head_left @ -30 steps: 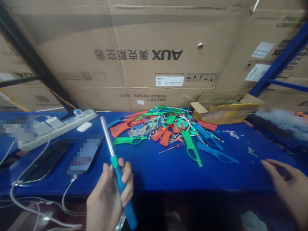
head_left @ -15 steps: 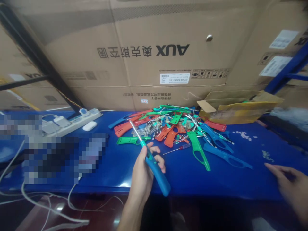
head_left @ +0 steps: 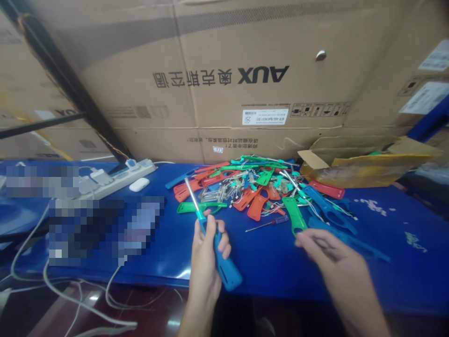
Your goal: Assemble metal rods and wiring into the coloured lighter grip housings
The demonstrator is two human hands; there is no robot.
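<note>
Left hand (head_left: 209, 245) wraps the blue lighter (head_left: 223, 263) by its handle (head_left: 230, 277), likely to leave the metal tube (head_left: 192, 193) clear; it's above the table's (head_left: 271, 262) near edge. Long axis slants, tube pointing forward-left. Right hand (head_left: 338, 262) loosely curled by green shell (head_left: 293, 216), fingertips close together; can't tell if anything's pinched.

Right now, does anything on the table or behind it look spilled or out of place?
White bits lie scattered, as if spilled, on the table, right of the piled plastic parts. The lettering on the big cardboard box is upside down.
</note>
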